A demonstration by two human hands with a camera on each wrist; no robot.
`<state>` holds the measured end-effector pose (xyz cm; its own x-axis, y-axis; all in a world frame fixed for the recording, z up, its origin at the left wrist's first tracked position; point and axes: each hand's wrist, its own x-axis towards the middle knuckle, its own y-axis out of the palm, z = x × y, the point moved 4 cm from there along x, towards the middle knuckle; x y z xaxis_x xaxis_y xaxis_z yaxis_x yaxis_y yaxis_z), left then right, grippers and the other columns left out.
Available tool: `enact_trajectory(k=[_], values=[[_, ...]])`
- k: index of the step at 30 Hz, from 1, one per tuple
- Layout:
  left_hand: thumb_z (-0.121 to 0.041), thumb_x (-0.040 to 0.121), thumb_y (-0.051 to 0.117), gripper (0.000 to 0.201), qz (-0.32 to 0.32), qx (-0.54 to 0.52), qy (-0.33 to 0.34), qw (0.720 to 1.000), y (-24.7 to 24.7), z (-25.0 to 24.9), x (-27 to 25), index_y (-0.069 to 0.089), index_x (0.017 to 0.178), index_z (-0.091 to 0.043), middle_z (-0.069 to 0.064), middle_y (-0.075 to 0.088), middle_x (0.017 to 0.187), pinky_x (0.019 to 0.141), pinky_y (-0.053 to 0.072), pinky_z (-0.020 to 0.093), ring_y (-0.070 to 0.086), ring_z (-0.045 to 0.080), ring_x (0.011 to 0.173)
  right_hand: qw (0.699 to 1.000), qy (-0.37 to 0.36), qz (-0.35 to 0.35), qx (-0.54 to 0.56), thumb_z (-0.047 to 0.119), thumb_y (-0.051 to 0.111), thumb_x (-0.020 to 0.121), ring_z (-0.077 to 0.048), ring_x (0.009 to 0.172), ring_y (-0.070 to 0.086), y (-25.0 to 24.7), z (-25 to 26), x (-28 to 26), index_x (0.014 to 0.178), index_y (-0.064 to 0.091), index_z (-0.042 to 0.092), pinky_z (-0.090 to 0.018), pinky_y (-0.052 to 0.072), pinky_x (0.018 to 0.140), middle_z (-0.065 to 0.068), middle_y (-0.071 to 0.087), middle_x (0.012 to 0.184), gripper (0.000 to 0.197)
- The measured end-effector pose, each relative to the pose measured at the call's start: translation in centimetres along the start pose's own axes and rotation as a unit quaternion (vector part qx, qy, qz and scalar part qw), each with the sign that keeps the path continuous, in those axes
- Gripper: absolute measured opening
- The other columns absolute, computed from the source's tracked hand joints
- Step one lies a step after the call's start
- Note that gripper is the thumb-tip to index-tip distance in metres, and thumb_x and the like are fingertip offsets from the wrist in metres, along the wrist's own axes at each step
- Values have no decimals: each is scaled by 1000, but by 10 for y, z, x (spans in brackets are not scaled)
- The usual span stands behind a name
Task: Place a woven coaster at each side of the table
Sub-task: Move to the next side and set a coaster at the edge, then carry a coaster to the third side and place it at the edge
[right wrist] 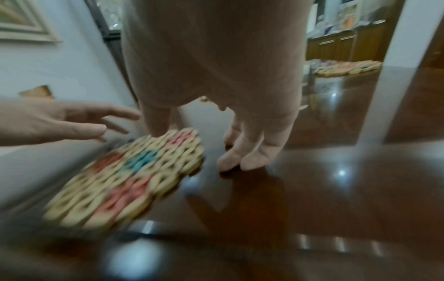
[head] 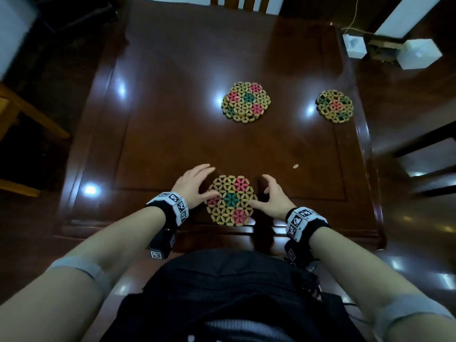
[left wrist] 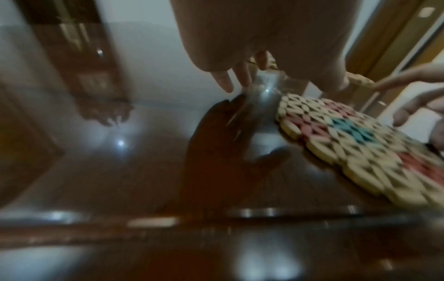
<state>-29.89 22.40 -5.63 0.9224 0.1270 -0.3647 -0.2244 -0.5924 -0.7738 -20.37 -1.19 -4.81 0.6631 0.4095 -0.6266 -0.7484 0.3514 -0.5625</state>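
- Now the left hand (head: pixel 191 185), fingers spread loosely, and the right hand (head: pixel 272 197), fingers loosely curled, flank the near coaster (head: pixel 231 200), thumbs touching it.
- Neither grips anything.

Beyond my counter, two white boxes (head: pixel 355 47) sit on the dark floor (head: pixel 407 99). A small tan bead (head: pixel 295 166) lies alone. A wooden chair (head: pixel 24 114) stands left.

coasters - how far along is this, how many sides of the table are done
Done: one coaster lies at the table's right edge. In hand: the near coaster lies by the near edge, with the left hand and right hand at its sides, thumbs touching it. Left: the middle coaster sits unplaced in the centre; the far and left sides show none.
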Motion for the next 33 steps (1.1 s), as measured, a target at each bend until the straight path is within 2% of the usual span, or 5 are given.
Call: enact_trajectory(k=[10,17,25,30,33], values=[[-42,90,53,50,-127,-51,-126,982,-84,-14,123,46,134,-22,3,48,141,106,37,42,39,29,131,991,28,-53,116,36,55,91,-18,90,63,-118,35,113,142,32,18,-32,48,76,-2,58,116,59],[-43,83,64,68,-157,-141,-186,960,-92,-37,206,39,140,-16,9,48,143,110,36,40,39,29,135,985,-1,-78,153,33,56,91,-24,132,45,-153,80,186,144,32,11,-31,35,107,-8,44,146,62],[-41,88,59,67,-67,72,-85,991,-73,-57,232,31,147,-22,4,22,158,115,24,37,21,25,145,922,52,-123,362,25,58,89,-21,125,48,-156,92,219,146,30,10,-32,35,110,-6,49,138,65],[-38,85,64,62,-74,74,-88,991,-76,-57,234,39,140,-24,0,27,156,110,34,42,25,24,143,933,30,-76,351,28,59,89,-14,95,61,-157,103,221,119,60,12,-23,46,68,-4,65,115,33],[-36,84,65,62,-57,72,-85,992,-80,-59,233,39,139,-24,-1,25,157,108,36,41,26,24,143,944,32,-73,319,28,62,86,-18,96,63,-154,104,217,93,65,24,-27,47,70,-3,70,111,9]])
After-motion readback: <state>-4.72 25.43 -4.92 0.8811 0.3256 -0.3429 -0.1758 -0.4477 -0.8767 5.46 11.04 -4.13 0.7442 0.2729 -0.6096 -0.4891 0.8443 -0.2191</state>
